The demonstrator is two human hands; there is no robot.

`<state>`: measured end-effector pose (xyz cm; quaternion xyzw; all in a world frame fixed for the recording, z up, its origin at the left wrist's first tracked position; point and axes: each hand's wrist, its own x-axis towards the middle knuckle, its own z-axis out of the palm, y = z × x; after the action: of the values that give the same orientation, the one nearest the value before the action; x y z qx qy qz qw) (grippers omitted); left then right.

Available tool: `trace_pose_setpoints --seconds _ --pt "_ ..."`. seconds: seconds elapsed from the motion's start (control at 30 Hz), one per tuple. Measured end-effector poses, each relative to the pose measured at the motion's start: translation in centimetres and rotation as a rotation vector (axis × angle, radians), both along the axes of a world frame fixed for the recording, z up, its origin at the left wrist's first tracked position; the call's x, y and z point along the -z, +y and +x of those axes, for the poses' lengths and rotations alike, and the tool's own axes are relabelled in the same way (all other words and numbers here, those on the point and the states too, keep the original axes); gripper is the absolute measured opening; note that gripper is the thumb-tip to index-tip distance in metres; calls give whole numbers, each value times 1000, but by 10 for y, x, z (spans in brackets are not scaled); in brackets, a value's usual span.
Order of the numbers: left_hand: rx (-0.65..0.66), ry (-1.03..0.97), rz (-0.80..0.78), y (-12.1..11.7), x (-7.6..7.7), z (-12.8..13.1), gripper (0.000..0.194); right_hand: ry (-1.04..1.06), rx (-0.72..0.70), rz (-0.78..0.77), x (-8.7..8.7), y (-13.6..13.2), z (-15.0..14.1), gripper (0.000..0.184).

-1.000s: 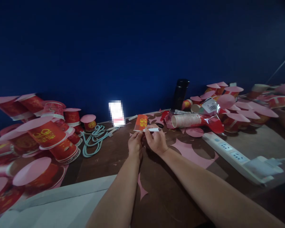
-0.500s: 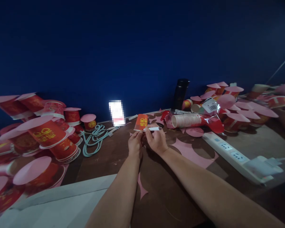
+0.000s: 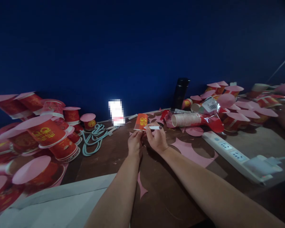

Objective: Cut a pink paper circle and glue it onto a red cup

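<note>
My left hand point(image 3: 135, 143) pinches the rim of a red paper cup point(image 3: 141, 121) with gold characters, held up above the brown table point(image 3: 104, 158). My right hand point(image 3: 157, 139) is closed round a white pen-like stick point(image 3: 153, 128), whose tip touches the cup's rim. Both hands meet at the middle of the view. A pink paper sheet with round cut-outs point(image 3: 192, 152) lies just right of my right hand.
Many red cups with pink paper lids point(image 3: 44, 133) pile at the left and at the right point(image 3: 239, 110). A bagged sleeve of cups point(image 3: 192, 120), a black bottle point(image 3: 180, 93), a white power strip point(image 3: 230, 152), a teal cable point(image 3: 95, 137) and a lit phone point(image 3: 116, 113) lie around.
The cup and both hands shifted very slightly upward; the pen tip stays against the cup's rim. Otherwise nothing has moved.
</note>
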<state>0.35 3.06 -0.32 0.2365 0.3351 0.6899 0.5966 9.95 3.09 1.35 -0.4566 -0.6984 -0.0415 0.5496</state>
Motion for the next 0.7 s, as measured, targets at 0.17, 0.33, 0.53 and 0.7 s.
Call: trace_pose_setpoints --seconds 0.17,0.33,0.53,0.7 --pt "6 5 -9 1 1 0 22 10 7 21 -1 1 1 13" --pt "16 14 -5 1 2 -1 20 16 21 31 0 3 2 13" --pt "28 39 -20 2 5 -2 24 25 41 48 2 5 3 13" --pt "9 56 -19 3 6 -2 24 18 31 26 1 3 3 15"
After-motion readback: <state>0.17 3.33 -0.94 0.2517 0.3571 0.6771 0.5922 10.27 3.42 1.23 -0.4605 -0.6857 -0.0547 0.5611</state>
